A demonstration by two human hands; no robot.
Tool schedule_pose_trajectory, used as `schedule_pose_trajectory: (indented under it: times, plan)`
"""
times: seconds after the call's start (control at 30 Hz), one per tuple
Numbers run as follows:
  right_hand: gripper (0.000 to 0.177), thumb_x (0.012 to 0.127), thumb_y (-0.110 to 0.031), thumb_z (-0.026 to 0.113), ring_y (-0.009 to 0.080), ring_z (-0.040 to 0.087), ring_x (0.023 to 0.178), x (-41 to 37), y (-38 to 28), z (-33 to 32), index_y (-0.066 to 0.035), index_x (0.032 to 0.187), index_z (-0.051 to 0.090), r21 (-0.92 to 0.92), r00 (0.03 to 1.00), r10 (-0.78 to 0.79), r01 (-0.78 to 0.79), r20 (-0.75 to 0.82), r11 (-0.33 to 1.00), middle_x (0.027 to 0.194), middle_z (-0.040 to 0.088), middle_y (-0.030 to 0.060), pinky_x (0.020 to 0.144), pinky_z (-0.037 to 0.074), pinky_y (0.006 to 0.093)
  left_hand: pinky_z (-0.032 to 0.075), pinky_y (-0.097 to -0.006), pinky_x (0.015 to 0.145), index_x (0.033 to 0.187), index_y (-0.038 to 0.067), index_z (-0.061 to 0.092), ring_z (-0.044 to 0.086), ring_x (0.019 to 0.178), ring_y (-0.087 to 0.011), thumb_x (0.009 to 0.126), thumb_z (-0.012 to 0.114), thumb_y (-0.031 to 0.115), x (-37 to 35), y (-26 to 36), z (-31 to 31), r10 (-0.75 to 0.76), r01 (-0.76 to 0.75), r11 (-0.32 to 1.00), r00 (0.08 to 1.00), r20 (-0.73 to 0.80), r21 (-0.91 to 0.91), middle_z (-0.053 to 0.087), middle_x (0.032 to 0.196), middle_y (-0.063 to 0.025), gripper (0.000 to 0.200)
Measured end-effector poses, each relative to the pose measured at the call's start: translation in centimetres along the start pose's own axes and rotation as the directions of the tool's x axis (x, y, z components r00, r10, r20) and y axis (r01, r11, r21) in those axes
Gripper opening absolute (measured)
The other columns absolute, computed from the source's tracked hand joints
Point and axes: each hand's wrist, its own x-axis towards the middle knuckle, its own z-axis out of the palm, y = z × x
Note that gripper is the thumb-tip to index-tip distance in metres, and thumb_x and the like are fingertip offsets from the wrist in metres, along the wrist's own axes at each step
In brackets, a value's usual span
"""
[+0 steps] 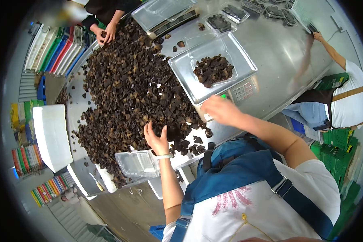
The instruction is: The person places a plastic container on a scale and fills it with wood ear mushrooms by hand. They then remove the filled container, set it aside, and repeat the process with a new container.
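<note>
Your hands were apart: the left hand (157,141) had its fingers spread and curved at the heap of dark pieces (121,92), while the right hand (222,109) was a blur by the front of the scale (243,92) — I could not tell whether it held anything. A smaller portion (213,70) lay in the metal tray (184,72) on that scale.

A brush of your right hand against the tray or keypad could have upset the reading. Your left wrist was just beside the clear containers (137,163) at the table's edge, so a careless pull back could have tipped them off — and loose pieces (184,151) near that edge could have dropped too.

Across the heap, a co-worker's hands (106,35) were busy. A second scale (173,22) and filled packs (235,13) took up the far side.
</note>
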Motion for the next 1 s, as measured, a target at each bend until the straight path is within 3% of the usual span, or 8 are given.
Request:
schedule_pose_trajectory:
  times: [0.07,0.17,0.4,0.57,0.7,0.8,0.87,1.0]
  plan:
    - [0.019,0.088,-0.008,0.068,0.03,0.062,0.104,1.5,1.7,-3.3,-0.005,0.107,0.069,-0.12,0.966,0.164,-0.19,-0.198,0.974,0.109,0.067,0.0103,0.091,0.052,0.0416,0.052,-0.0338,0.092,0.118,0.001,0.07,0.067,0.102,-0.0234,0.09,0.078,0.011,2.6,1.6,2.3,-0.181,0.278,0.872,0.948,0.263,-0.402,0.069,0.115,-0.0132,0.03]
    - [0.027,0.085,-0.013,0.073,0.0293,0.06,0.11,3.3,5.2,-5.0,-0.007,0.111,0.07,-0.223,0.959,0.091,-0.154,-0.267,0.963,0.116,0.066,0.0086,0.094,0.051,0.0417,0.055,-0.0313,0.081,0.109,-0.001,0.073,0.068,0.088,-0.0202,0.092,0.072,0.005,7.0,9.4,6.1,0.095,0.079,0.812,0.96,0.264,-0.579,0.071,0.107,-0.0119,0.018]
    - [0.035,0.078,-0.022,0.08,0.0292,0.053,0.122,4.6,10.4,-4.7,-0.011,0.111,0.073,-0.315,0.949,0.258,-0.304,-0.181,0.899,0.124,0.064,0.0065,0.104,0.044,0.0445,0.046,-0.0446,0.093,0.121,0.008,0.071,0.057,0.111,-0.0333,0.079,0.079,0.012,9.6,18.0,15.3,0.534,-0.515,0.843,0.775,0.337,-0.153,0.066,0.128,-0.0057,0.043]
    - [0.039,0.081,-0.019,0.078,0.0317,0.053,0.124,3.1,9.5,-7.1,-0.009,0.118,0.07,-0.179,0.938,0.242,-0.29,-0.247,0.94,0.127,0.063,0.0077,0.105,0.044,0.045,0.046,-0.0455,0.1,0.125,0.012,0.07,0.059,0.114,-0.0344,0.078,0.079,0.013,10.8,18.3,13.3,0.436,-0.231,0.85,0.813,0.386,-0.473,0.065,0.133,-0.0101,0.047]
    - [0.033,0.085,-0.012,0.072,0.0299,0.056,0.123,1.9,11.1,-6.8,-0.006,0.117,0.069,-0.206,0.983,0.108,-0.137,-0.148,0.969,0.128,0.064,0.0074,0.103,0.047,0.0428,0.053,-0.0346,0.09,0.13,0.002,0.063,0.066,0.112,-0.0222,0.097,0.07,0.014,13.4,16.1,14.9,-0.055,0.346,0.818,0.843,0.536,-0.46,0.063,0.129,-0.0138,0.036]
    - [0.028,0.089,-0.01,0.061,0.0269,0.058,0.121,2.7,10.8,-6.4,-0.003,0.114,0.07,-0.159,0.999,0.039,-0.035,0.021,0.987,0.125,0.066,0.0076,0.102,0.048,0.0405,0.048,-0.0405,0.103,0.148,0.001,0.045,0.059,0.125,-0.0288,0.105,0.061,0.035,16.8,17.6,18.9,-0.053,0.752,0.245,0.64,0.766,-0.612,0.056,0.141,-0.0171,0.057]
    - [0.027,0.088,-0.009,0.063,0.0279,0.058,0.121,2.8,10.8,-6.4,-0.003,0.113,0.07,-0.114,0.998,0.061,-0.06,0.004,0.992,0.124,0.066,0.0072,0.102,0.048,0.0409,0.032,-0.0465,0.117,0.157,0.003,0.032,0.046,0.139,-0.0354,0.107,0.046,0.056,18.6,19.0,19.9,0.063,0.83,0.031,0.554,0.83,-0.557,0.05,0.149,-0.0193,0.074]
    - [0.021,0.093,-0.008,0.068,0.0222,0.067,0.096,-0.2,10.1,-10.3,-0.002,0.113,0.069,0.207,0.79,0.402,-0.345,-0.462,0.916,0.118,0.068,0.0094,0.082,0.055,0.0343,0.029,-0.0466,0.119,0.135,-0.001,0.06,0.048,0.138,-0.0301,0.107,0.044,0.054,18.7,17.7,17.7,0.312,0.58,0.32,0.682,0.662,-0.749,0.049,0.152,-0.0156,0.064]
